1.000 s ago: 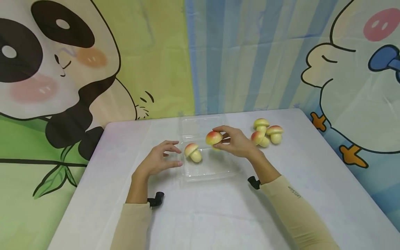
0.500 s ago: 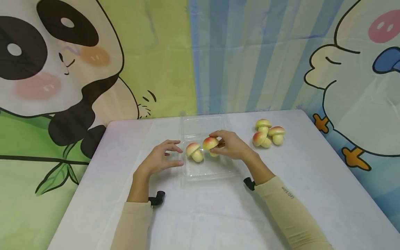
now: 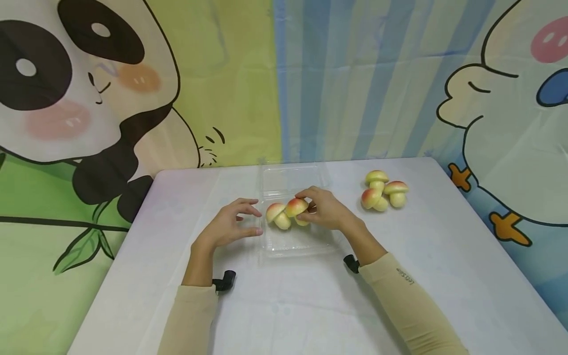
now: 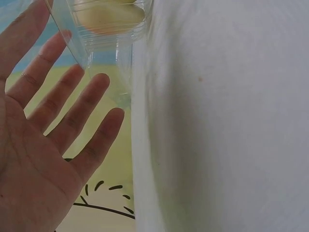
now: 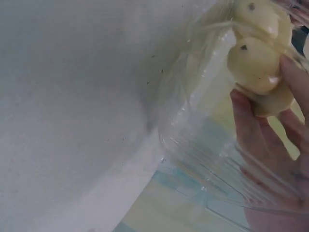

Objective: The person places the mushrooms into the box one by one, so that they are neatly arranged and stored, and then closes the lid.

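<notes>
A clear plastic clamshell box (image 3: 297,246) lies with its lid up on the table. Inside it, at the left, sits a toy mushroom (image 3: 278,217) with a red-yellow cap and pale stem. My right hand (image 3: 326,209) pinches a second toy mushroom (image 3: 296,208) right beside the first; in the right wrist view the fingers grip this mushroom (image 5: 256,67) within the clear walls. My left hand (image 3: 230,224) is at the box's left side, fingers spread and holding nothing. The left wrist view shows the left palm (image 4: 38,159) with fingertips right at the clear wall (image 4: 108,29).
Three more toy mushrooms (image 3: 382,190) are grouped on the white table (image 3: 284,305) at the back right. Behind the table hangs a cartoon-printed backdrop (image 3: 230,88). A small black camera (image 3: 225,281) is worn on each wrist.
My right hand has moved left and slightly down, bringing its mushroom from above the box to beside the first one. The left hand stays nearly in place.
</notes>
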A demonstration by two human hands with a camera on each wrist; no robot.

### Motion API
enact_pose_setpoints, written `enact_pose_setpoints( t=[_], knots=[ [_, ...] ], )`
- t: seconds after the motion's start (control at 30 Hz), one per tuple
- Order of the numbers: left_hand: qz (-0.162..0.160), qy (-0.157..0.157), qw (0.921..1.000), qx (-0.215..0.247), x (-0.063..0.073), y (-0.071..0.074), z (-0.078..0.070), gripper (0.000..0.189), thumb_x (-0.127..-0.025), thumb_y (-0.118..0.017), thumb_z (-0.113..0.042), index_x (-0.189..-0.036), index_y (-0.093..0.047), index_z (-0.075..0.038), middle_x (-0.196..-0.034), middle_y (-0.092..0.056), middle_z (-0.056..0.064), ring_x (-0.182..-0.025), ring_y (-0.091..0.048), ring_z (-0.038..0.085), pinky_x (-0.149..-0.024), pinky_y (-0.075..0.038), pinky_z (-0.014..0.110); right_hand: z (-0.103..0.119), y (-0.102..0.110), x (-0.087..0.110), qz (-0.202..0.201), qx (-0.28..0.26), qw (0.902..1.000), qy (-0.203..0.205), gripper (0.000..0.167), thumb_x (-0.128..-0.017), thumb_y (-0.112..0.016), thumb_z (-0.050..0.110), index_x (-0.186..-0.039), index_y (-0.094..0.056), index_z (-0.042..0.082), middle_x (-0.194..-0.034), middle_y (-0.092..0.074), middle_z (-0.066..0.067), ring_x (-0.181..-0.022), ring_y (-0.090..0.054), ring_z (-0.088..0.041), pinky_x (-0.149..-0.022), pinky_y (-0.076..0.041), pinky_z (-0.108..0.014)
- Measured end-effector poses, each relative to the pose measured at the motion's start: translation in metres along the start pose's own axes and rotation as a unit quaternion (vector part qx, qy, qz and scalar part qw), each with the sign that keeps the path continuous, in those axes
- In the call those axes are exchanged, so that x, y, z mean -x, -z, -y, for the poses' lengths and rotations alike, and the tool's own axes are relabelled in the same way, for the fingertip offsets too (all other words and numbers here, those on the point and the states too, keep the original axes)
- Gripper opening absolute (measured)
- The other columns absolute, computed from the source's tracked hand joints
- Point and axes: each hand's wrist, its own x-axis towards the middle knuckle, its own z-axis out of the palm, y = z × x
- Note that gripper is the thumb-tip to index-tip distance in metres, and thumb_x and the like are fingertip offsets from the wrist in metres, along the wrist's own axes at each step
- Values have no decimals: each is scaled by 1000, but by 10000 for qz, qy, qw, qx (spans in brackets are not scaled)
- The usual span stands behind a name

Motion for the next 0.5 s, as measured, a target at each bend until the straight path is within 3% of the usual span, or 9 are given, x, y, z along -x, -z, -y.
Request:
enact_pose_setpoints(
  t=[0.5],
  knots=[
    [2,24,10000,-46,-1,0,-2,48,-80,-90,-37,-116,-72,-10,-155,-50,5,-138,-51,25,-106,-51,53,-2,-5,-1,-131,415,9989,-175,49,-88,-84,20,-129,-61,5,-124,-61,-12,-99,-70,-23,-84,-61,-28]
  ],
)
